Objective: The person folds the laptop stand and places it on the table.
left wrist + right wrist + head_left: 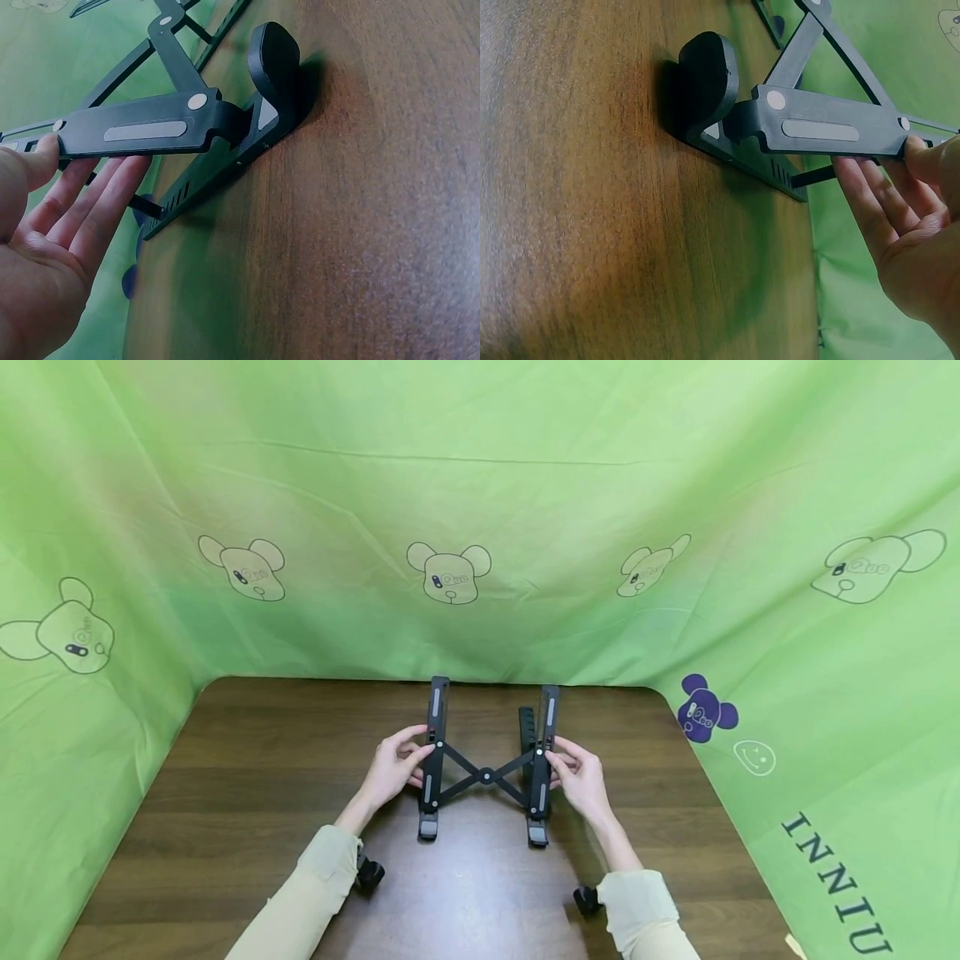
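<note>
A black folding laptop stand (487, 776) stands spread on the table, its two long arms joined by an X-shaped crosspiece. Grey pads line the arms, and upturned lips mark the near ends. My left hand (390, 768) pinches the left arm at mid-length, thumb above and fingertips beneath, as the left wrist view shows on the raised arm (142, 127). On the other side my right hand (585, 778) holds the right arm the same way; in the right wrist view, its thumb rests by a rivet on the arm (832, 124). Slotted base bars slant beneath both arms.
The brown wooden table (285, 827) runs back to a green curtain (525, 510) printed with bear heads, which also hangs along both sides. A black wrist device (369, 872) sits at the left cuff, another device (587, 901) at the right cuff.
</note>
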Motion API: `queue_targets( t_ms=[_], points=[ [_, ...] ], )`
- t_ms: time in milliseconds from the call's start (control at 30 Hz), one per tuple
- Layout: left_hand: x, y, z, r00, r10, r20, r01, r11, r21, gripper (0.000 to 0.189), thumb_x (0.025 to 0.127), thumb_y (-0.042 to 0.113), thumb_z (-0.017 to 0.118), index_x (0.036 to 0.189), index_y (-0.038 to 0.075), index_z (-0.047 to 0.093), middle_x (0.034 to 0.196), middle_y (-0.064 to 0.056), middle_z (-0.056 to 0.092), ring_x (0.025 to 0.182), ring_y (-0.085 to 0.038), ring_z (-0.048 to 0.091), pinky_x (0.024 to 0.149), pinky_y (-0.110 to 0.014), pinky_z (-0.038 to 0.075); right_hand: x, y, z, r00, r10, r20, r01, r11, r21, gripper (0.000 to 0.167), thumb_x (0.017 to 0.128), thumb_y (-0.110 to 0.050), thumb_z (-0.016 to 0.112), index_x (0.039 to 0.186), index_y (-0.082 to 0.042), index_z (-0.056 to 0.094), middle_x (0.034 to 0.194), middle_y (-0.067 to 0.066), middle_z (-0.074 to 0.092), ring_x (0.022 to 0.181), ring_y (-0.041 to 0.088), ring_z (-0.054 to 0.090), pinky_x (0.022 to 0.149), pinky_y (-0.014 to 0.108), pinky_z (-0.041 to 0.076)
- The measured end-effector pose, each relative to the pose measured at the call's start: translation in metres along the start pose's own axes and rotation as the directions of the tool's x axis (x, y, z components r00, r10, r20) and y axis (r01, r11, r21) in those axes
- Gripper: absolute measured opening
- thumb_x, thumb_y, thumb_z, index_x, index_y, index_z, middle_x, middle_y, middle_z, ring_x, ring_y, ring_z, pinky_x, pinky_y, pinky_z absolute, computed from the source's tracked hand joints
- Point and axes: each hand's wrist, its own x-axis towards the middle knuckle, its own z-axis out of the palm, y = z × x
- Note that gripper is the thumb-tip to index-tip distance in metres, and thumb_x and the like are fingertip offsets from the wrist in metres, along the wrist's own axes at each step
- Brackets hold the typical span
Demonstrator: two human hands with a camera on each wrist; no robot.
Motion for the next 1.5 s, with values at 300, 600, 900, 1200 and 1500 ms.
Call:
queue_targets(
  t_ms=[300, 600, 900, 1200, 1500],
  points=[
    [-0.001, 0.001, 0.0, 1.0, -0.002, -0.004, 0.002, 1.0, 0.01, 0.043, 0.107, 0.004, 0.069, 0.149, -0.005, 0.061, 0.093, -0.028, 0.075, 0.062, -0.023, 0.077, 0.059, -0.038, 0.069, 0.0, -0.001, 0.002, 1.0, 0.013, -0.003, -0.013, 1.0, -0.006, 0.04, 0.105, 0.012, 0.061, 0.144, 0.02, 0.058, 0.111, 0.048, 0.072, 0.058, 0.001, 0.067, 0.06, 0.028, 0.067],
    [0.0, 0.002, 0.001, 1.0, -0.007, -0.012, 0.007, 1.0, 0.0, 0.044, 0.106, 0.002, 0.069, 0.149, -0.004, 0.061, 0.094, -0.028, 0.076, 0.062, -0.021, 0.077, 0.059, -0.036, 0.069, 0.001, -0.003, 0.005, 1.0, 0.015, 0.011, -0.015, 1.0, 0.006, 0.041, 0.105, 0.012, 0.061, 0.145, 0.02, 0.057, 0.112, 0.048, 0.072, 0.058, 0.0, 0.068, 0.06, 0.026, 0.067],
    [0.001, 0.001, 0.0, 1.0, -0.024, -0.014, 0.024, 1.0, -0.003, 0.045, 0.107, 0.003, 0.069, 0.151, -0.003, 0.061, 0.096, -0.027, 0.077, 0.062, -0.018, 0.076, 0.06, -0.035, 0.069, 0.002, -0.004, 0.008, 1.0, 0.024, 0.016, -0.024, 1.0, 0.01, 0.041, 0.106, 0.012, 0.061, 0.146, 0.02, 0.057, 0.113, 0.048, 0.072, 0.059, 0.003, 0.068, 0.062, 0.032, 0.069],
    [0.0, -0.002, 0.0, 0.999, -0.03, -0.011, 0.03, 0.999, -0.018, 0.045, 0.107, 0.004, 0.069, 0.151, -0.004, 0.061, 0.095, -0.026, 0.078, 0.063, -0.02, 0.076, 0.06, -0.035, 0.069, 0.002, -0.003, 0.012, 1.0, 0.019, 0.023, -0.019, 1.0, 0.01, 0.042, 0.105, 0.012, 0.061, 0.146, 0.019, 0.057, 0.112, 0.047, 0.072, 0.058, 0.003, 0.068, 0.061, 0.028, 0.067],
    [0.001, -0.004, -0.002, 0.999, -0.039, 0.005, 0.039, 0.998, -0.055, 0.047, 0.108, 0.004, 0.069, 0.153, -0.004, 0.058, 0.096, -0.027, 0.08, 0.059, -0.013, 0.074, 0.06, -0.035, 0.069, 0.001, -0.003, 0.016, 0.999, 0.005, 0.036, -0.006, 1.0, 0.019, 0.042, 0.105, 0.012, 0.061, 0.146, 0.021, 0.055, 0.11, 0.047, 0.072, 0.058, 0.005, 0.069, 0.059, 0.025, 0.066]
  ],
)
